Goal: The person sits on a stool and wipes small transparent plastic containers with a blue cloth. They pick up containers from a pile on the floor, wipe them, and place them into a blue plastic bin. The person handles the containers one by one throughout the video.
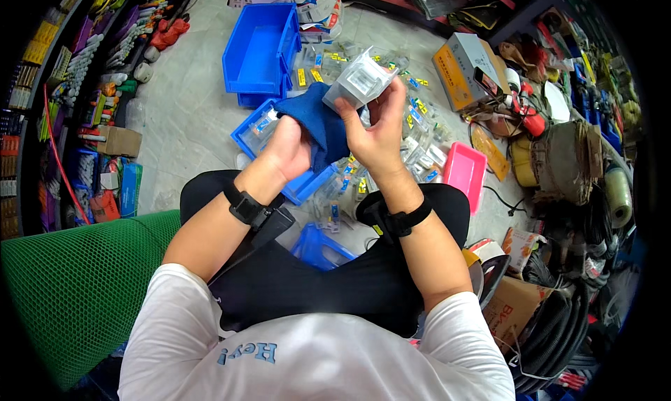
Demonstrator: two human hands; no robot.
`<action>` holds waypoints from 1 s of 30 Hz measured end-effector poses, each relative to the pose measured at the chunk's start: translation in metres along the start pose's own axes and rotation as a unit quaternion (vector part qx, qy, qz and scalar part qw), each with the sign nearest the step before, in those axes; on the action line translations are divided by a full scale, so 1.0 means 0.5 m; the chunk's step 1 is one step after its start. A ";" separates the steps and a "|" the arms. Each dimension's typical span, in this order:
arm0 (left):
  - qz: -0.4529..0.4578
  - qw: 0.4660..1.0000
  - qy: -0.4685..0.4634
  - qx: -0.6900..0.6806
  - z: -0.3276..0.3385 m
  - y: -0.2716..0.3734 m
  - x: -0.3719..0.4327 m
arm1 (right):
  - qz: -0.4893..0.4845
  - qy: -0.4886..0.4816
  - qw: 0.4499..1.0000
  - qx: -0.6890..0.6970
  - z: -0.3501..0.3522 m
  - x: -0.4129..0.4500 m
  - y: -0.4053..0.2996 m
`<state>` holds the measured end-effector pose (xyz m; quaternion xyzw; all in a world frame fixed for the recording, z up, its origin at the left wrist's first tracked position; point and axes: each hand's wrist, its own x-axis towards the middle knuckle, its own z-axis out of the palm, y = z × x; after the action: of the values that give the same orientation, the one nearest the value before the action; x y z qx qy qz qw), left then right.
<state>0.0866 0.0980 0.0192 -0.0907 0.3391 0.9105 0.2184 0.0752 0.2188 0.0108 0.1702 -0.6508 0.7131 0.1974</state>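
Observation:
In my right hand (pixel 380 131) is a clear plastic box (pixel 359 81), tilted, with my thumb on its near side and my fingers on its far right side. My left hand (pixel 288 149) grips a blue cloth (pixel 325 123), which lies against the lower left of the box. Part of my left fingers is hidden by the cloth. Below both hands, a blue bin (pixel 306 186) holds clear plastic packs (pixel 259 128). Many small clear packs with yellow and blue labels (pixel 417 115) lie loose on the floor around it.
Stacked blue plastic bins (pixel 259 47) stand ahead on the left. A pink tray (pixel 464 175) lies to the right, near an orange and white carton (pixel 461 73). A roll of green plastic mesh (pixel 89 291) lies at my left. Stocked shelves (pixel 57 86) line the left side.

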 end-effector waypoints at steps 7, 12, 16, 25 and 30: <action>-0.009 0.999 -0.018 -0.025 -0.027 -0.019 0.019 | -0.060 -0.078 0.987 -0.126 -0.007 -0.001 0.020; -0.001 0.999 0.042 0.031 0.003 -0.008 0.007 | 0.010 -0.060 0.995 -0.074 -0.025 0.008 0.017; -0.007 0.999 0.029 0.041 -0.021 -0.019 0.017 | 0.010 -0.131 0.986 -0.099 -0.037 0.011 0.004; 0.009 1.000 -0.005 0.000 -0.027 -0.008 0.030 | 0.018 -0.041 0.998 0.053 -0.039 0.009 -0.009; -0.011 0.999 -0.032 0.018 -0.042 -0.015 0.037 | 0.032 0.022 0.996 0.077 -0.048 0.021 -0.005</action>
<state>0.0739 0.0955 -0.0067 -0.0610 0.3472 0.9043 0.2408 0.0675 0.2435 0.0158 0.1482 -0.5945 0.7707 0.1750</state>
